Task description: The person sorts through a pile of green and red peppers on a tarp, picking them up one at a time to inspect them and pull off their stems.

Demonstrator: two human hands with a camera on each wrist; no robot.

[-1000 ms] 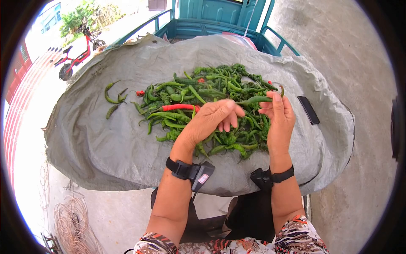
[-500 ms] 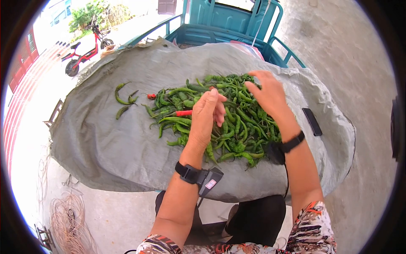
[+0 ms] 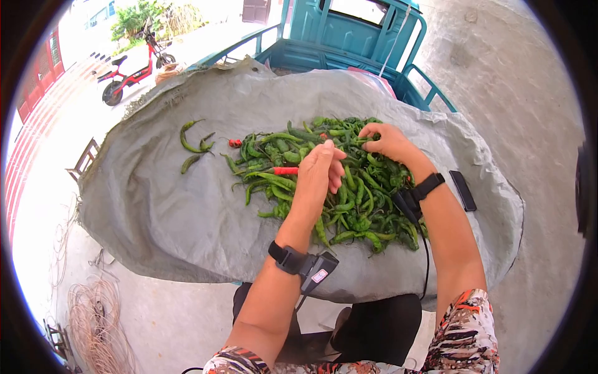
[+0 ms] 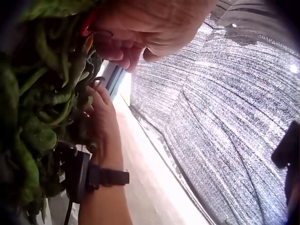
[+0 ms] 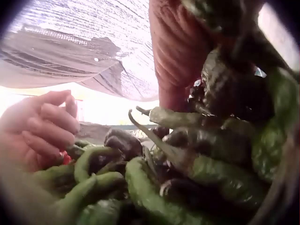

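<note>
A heap of green chili peppers (image 3: 364,187), with a few red ones, lies on a grey sheet. Over its middle hangs my left hand (image 3: 319,173), fingers loosely bent and nothing visible in them. A red pepper (image 3: 286,171) shows just left of that hand. My right hand (image 3: 391,143) reaches to the far right part of the heap, its thumb and fingers bent around the peppers there. In the right wrist view, peppers with curved stems (image 5: 159,140) hide its fingertips, so I cannot tell whether it grips one. The left wrist view shows the right hand (image 4: 102,112) beside the heap.
Several separate green peppers (image 3: 190,140) lie left of the heap. A black phone (image 3: 463,191) rests on the grey sheet (image 3: 180,218) at the right. Behind stands a teal truck bed (image 3: 349,53); a red scooter (image 3: 134,71) is at the far left. Coiled wire (image 3: 99,324) lies on the ground.
My right hand let go of the green pepper it held a second ago, swung out to the right and came down onto the heap's far side. The left hand's fingers turned more upright.
</note>
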